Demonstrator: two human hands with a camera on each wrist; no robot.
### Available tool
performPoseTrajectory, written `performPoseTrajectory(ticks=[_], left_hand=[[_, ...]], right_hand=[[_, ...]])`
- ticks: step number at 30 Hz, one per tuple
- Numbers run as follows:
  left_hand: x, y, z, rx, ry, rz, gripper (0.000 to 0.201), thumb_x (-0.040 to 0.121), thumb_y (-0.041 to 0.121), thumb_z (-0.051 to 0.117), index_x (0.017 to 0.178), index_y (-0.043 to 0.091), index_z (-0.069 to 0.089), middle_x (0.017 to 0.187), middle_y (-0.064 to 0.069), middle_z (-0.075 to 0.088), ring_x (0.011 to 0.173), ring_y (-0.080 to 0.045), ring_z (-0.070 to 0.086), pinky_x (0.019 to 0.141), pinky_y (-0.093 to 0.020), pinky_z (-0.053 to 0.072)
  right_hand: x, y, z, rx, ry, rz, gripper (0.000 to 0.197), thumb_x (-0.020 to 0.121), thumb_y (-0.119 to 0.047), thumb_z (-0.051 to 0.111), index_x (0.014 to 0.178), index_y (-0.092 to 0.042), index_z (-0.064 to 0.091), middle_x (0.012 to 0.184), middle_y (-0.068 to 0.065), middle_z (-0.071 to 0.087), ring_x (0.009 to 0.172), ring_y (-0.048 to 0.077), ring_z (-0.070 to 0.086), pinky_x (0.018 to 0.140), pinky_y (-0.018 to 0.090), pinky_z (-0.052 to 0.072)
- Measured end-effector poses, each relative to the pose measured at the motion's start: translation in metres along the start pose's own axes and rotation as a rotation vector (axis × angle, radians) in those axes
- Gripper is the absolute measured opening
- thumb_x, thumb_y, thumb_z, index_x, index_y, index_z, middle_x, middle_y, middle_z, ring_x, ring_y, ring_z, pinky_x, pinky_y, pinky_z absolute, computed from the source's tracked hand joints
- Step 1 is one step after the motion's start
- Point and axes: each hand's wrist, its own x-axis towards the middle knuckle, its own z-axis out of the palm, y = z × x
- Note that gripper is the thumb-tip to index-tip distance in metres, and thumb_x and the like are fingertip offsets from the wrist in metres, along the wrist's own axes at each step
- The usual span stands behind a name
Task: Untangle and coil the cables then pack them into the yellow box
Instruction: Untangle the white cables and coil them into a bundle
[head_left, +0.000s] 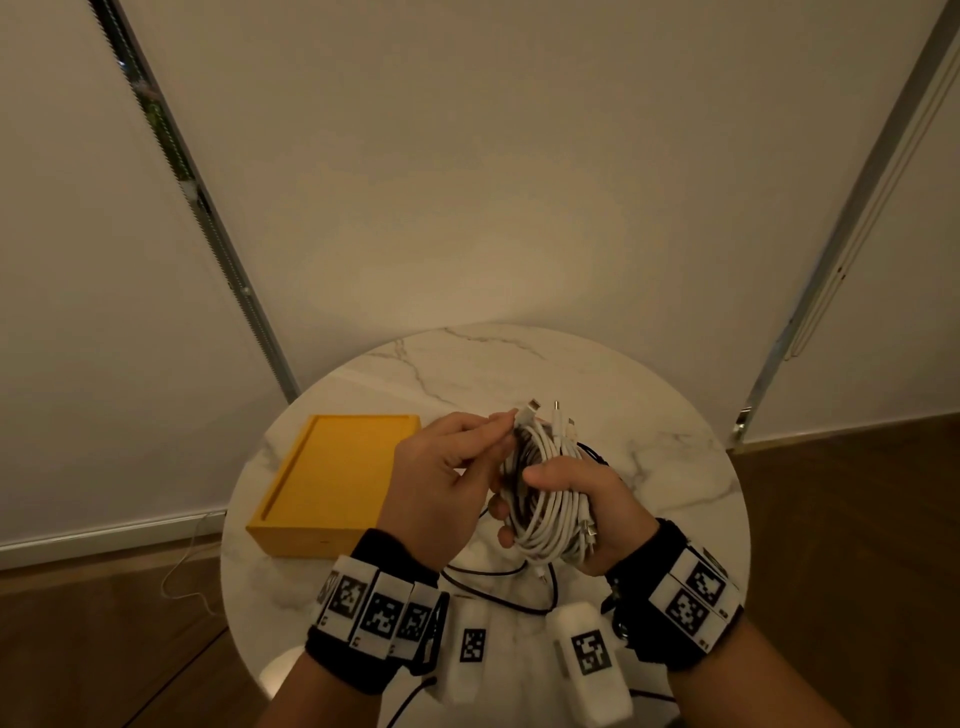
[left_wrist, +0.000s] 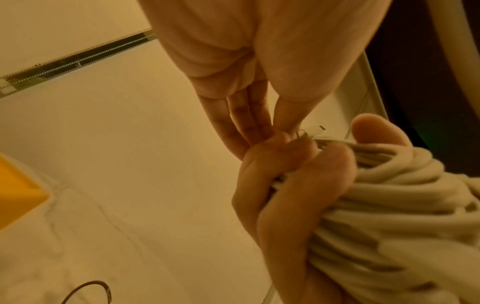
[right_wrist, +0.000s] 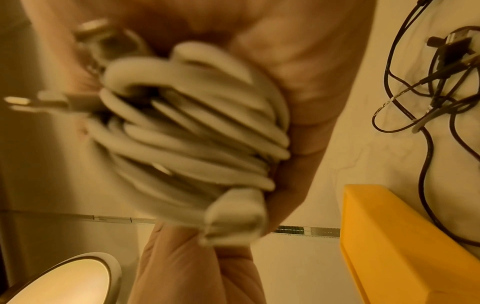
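The coil of white cables (head_left: 548, 499) is held above the tabletop (head_left: 665, 467), right hand (head_left: 582, 512) wrapped round its loops, left hand (head_left: 447, 478) with fingers (head_left: 498, 431) pinching a plug end at the top. The yellow box (head_left: 332, 480) lies open just left. Black cables (right_wrist: 426, 98) remain tangled on the marble. If the pinch slips, the loops could spring apart and snag them.

White cable bundle (right_wrist: 187, 127) blurred; plugs indistinct
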Motion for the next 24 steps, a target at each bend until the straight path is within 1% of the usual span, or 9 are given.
performPoseTrajectory(ticks=[3, 4, 6, 9, 11, 13, 16, 21, 24], left_hand=[[0.002, 0.002, -0.001, 0.025, -0.008, 0.023, 0.028, 0.093, 0.005, 0.065, 0.119, 0.012, 0.072, 0.095, 0.008, 0.07, 0.083, 0.001, 0.065, 0.07, -0.018, 0.055], [0.002, 0.003, 0.0, 0.03, -0.008, 0.028, 0.03, 0.094, 0.007, 0.064, 0.123, 0.014, 0.07, 0.098, 0.005, 0.071, 0.085, -0.002, 0.066, 0.071, -0.021, 0.057], [0.0, 0.005, 0.001, 0.031, 0.024, 0.03, 0.034, 0.094, 0.008, 0.062, 0.126, 0.016, 0.068, 0.102, 0.003, 0.071, 0.091, -0.007, 0.067, 0.073, -0.026, 0.059], [-0.002, 0.005, 0.001, 0.039, 0.103, 0.022, 0.034, 0.093, 0.005, 0.064, 0.124, 0.017, 0.069, 0.104, 0.002, 0.07, 0.092, -0.01, 0.068, 0.071, -0.029, 0.06], [-0.002, 0.004, 0.001, 0.062, 0.089, 0.024, 0.033, 0.092, 0.003, 0.065, 0.122, 0.017, 0.071, 0.101, 0.003, 0.072, 0.09, -0.009, 0.067, 0.069, -0.029, 0.059], [-0.001, 0.003, 0.002, 0.085, 0.064, 0.022, 0.032, 0.091, 0.001, 0.066, 0.118, 0.017, 0.073, 0.096, 0.004, 0.072, 0.086, -0.005, 0.066, 0.069, -0.028, 0.058], [0.002, 0.004, 0.003, 0.113, 0.018, 0.011, 0.03, 0.09, 0.003, 0.068, 0.115, 0.019, 0.073, 0.093, 0.005, 0.072, 0.085, -0.005, 0.066, 0.071, -0.029, 0.057], [0.002, 0.004, 0.007, 0.133, -0.036, -0.011, 0.027, 0.092, 0.006, 0.068, 0.112, 0.021, 0.075, 0.09, 0.008, 0.068, 0.084, -0.005, 0.063, 0.073, -0.027, 0.055], [-0.001, 0.004, 0.01, 0.149, -0.072, -0.027, 0.025, 0.091, 0.008, 0.069, 0.111, 0.021, 0.075, 0.093, 0.009, 0.063, 0.086, -0.006, 0.06, 0.073, -0.026, 0.055]], right_hand=[[0.001, 0.001, 0.003, -0.018, 0.046, -0.025, 0.068, 0.045, -0.023, 0.097, 0.097, 0.005, 0.065, 0.078, 0.022, 0.062, 0.064, 0.031, 0.065, 0.059, 0.041, 0.057], [0.002, 0.002, 0.003, -0.031, 0.066, -0.038, 0.067, 0.044, -0.023, 0.097, 0.098, 0.005, 0.066, 0.08, 0.023, 0.061, 0.065, 0.031, 0.065, 0.059, 0.041, 0.057], [0.003, 0.001, 0.004, -0.051, 0.093, -0.069, 0.064, 0.051, -0.016, 0.091, 0.109, 0.0, 0.069, 0.091, 0.028, 0.058, 0.069, 0.035, 0.064, 0.06, 0.042, 0.057], [0.003, 0.0, 0.005, -0.056, 0.113, -0.089, 0.061, 0.061, -0.01, 0.078, 0.12, -0.006, 0.067, 0.102, 0.031, 0.055, 0.077, 0.039, 0.062, 0.061, 0.042, 0.058], [0.003, 0.001, 0.004, -0.047, 0.1, -0.093, 0.064, 0.061, -0.01, 0.077, 0.123, -0.009, 0.064, 0.101, 0.028, 0.06, 0.077, 0.039, 0.066, 0.061, 0.042, 0.058], [0.001, 0.001, 0.003, -0.037, 0.09, -0.093, 0.072, 0.06, -0.009, 0.077, 0.13, -0.013, 0.059, 0.101, 0.023, 0.065, 0.076, 0.035, 0.07, 0.061, 0.042, 0.059], [0.001, 0.001, 0.0, -0.016, 0.104, -0.099, 0.085, 0.057, -0.007, 0.078, 0.137, -0.017, 0.054, 0.105, 0.02, 0.063, 0.079, 0.034, 0.069, 0.064, 0.045, 0.059], [0.002, 0.004, -0.008, 0.018, 0.114, -0.087, 0.083, 0.055, -0.005, 0.078, 0.134, -0.013, 0.055, 0.1, 0.021, 0.061, 0.079, 0.038, 0.065, 0.067, 0.048, 0.059], [0.003, 0.003, -0.013, 0.042, 0.08, -0.101, 0.067, 0.058, -0.004, 0.076, 0.123, -0.013, 0.061, 0.103, 0.023, 0.06, 0.083, 0.041, 0.063, 0.074, 0.051, 0.057]])
